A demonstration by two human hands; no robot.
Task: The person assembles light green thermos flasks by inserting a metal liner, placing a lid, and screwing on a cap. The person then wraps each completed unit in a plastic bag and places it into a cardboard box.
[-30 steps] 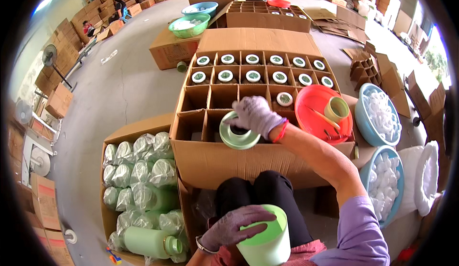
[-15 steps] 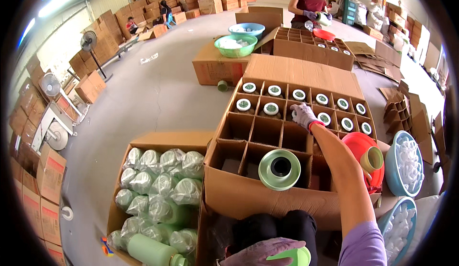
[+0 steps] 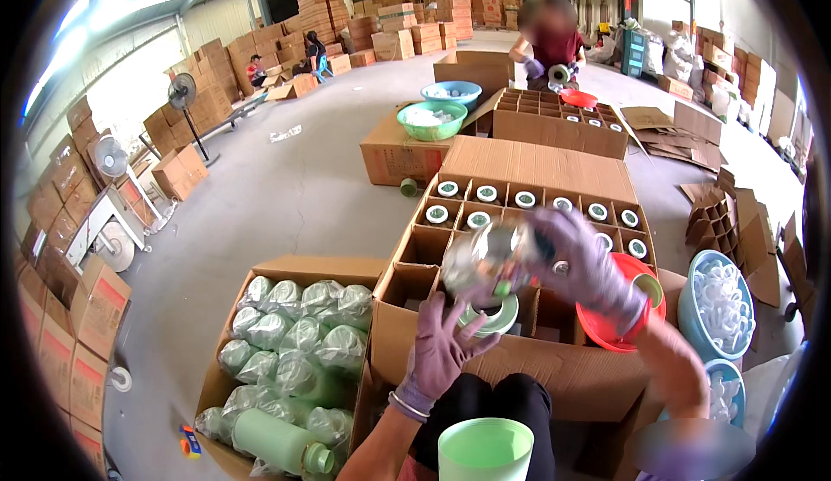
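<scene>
both gloved hands raised together, left hand (image 3: 441,347) spread, right hand (image 3: 589,265) curled.

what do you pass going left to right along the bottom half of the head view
stacked cartons → open box of plastic-wrapped green bottles → left hand → divided carton → right hand → red basin → blue basins of white parts

Purple gloves (image 3: 441,351), pale green cup (image 3: 485,448), red basin (image 3: 606,334), brown divided carton (image 3: 528,221)
</scene>
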